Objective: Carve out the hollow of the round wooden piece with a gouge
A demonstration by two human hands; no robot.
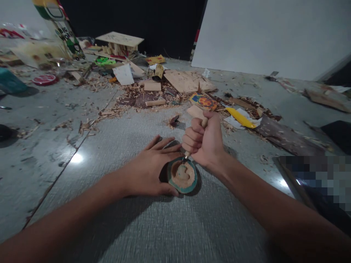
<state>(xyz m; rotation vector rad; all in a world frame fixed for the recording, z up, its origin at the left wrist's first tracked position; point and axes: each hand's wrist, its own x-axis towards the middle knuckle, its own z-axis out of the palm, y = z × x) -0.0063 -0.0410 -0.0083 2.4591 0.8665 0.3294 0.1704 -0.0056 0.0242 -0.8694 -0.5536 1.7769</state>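
Bare forearms (pixel 90 210) reach in from the lower corners, one on each side, over a grey textured floor (pixel 153 230) that fills most of the view. Beyond it, a large white panel (pixel 263 40) stands at the upper right, with a dark panel (pixel 131 18) to its left. Near the middle, the left hand (pixel 150 170) lies palm down, its thumb on the near side of a round wooden piece and its forefinger on the far side, gripping it between them; the other fingers stretch out toward the right hand (pixel 204 140), which is closed in a fist around a carving tool.

Farther off, a plywood sheet (pixel 189 81) lies flat, and behind it to the left a pale board (pixel 120 38) rests on upright sticks (pixel 119 49). A carton (pixel 68 38) marked "BIG" leans at the upper left. The round wooden piece (pixel 183 175), rimmed in blue-green and hollowed around a raised middle, sits on the floor just below the fist. The carving tool (pixel 187 154) slants down, its wooden handle in the fist and its metal end at the piece's far inner edge. A yellow curved object (pixel 241 117) lies to the right, a red round lid (pixel 45 80) far left. Smallest are the wood shavings (pixel 108 112) scattered about.
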